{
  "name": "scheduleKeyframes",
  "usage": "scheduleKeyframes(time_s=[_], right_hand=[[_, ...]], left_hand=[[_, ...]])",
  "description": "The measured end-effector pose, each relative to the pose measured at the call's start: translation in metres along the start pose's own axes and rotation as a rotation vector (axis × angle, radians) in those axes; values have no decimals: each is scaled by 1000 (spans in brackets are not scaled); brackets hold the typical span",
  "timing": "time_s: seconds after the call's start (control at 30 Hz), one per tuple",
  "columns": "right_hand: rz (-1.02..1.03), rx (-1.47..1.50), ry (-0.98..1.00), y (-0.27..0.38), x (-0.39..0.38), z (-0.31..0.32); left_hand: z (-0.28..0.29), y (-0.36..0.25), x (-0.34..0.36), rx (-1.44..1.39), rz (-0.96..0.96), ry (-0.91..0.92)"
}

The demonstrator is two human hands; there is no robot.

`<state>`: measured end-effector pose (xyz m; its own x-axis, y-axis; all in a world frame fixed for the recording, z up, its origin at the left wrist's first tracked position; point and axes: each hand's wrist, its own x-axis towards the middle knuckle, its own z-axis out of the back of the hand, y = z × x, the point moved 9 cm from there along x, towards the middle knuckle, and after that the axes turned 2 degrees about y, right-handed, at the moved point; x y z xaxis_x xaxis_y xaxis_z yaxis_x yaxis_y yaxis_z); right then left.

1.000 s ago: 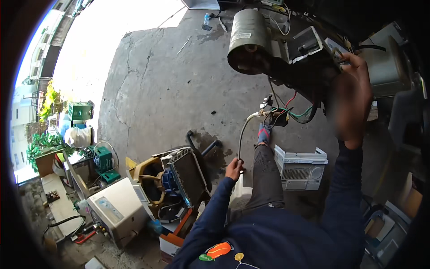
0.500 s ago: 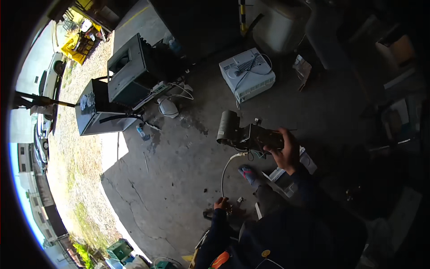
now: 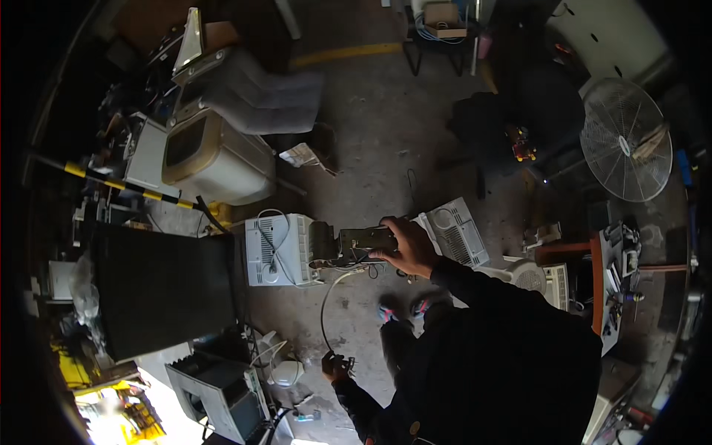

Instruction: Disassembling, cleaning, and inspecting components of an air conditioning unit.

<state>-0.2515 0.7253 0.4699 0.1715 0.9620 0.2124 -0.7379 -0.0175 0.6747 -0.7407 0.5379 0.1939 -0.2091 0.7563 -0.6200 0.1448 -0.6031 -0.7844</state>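
Observation:
My right hand (image 3: 406, 246) grips a dark metal assembly (image 3: 354, 242), with a cylindrical part at its left end and wires hanging below. A pale hose or cable (image 3: 325, 305) curves down from the assembly to my left hand (image 3: 334, 365), whose fingers close on its end; a small metal piece shows beside those fingers. Just left of the assembly is a white appliance (image 3: 269, 250) with a coiled cord on top. A white vented panel (image 3: 454, 231) lies to the right of my right hand.
A cushioned chair piece (image 3: 267, 104) and a beige casing (image 3: 219, 159) stand at upper left, near a striped pole (image 3: 130, 186). A standing fan (image 3: 624, 144) is at right. A dark cabinet (image 3: 167, 289) and a metal unit (image 3: 222, 393) occupy the lower left.
The view has swung round toward the chair and fan. The assembly in my right hand has moved over beside the white appliance. My left hand stays on the hose's lower end.

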Motion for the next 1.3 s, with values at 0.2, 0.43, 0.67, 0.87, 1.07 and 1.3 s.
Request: scheduleKeyframes(time_s=[0.2,0.43,0.67,0.87,1.07,1.3], right_hand=[[-329,-38,-235,-49,8,32],[-729,24,-687,-102,7,80],[-983,220,-1098,-207,22,122],[-1125,197,-1489,-288,67,161],[-1264,130,-1706,-382,108,204],[-1319,29,-1936,-513,186,254]], left_hand=[[-114,-177,83,120,-188,220],[-336,-333,116,56,-171,781],[-596,-432,82,268,-434,1274],[-783,-455,70,322,-325,1550],[-943,-494,47,376,-296,1723],[-1116,-473,54,520,-108,1956]])
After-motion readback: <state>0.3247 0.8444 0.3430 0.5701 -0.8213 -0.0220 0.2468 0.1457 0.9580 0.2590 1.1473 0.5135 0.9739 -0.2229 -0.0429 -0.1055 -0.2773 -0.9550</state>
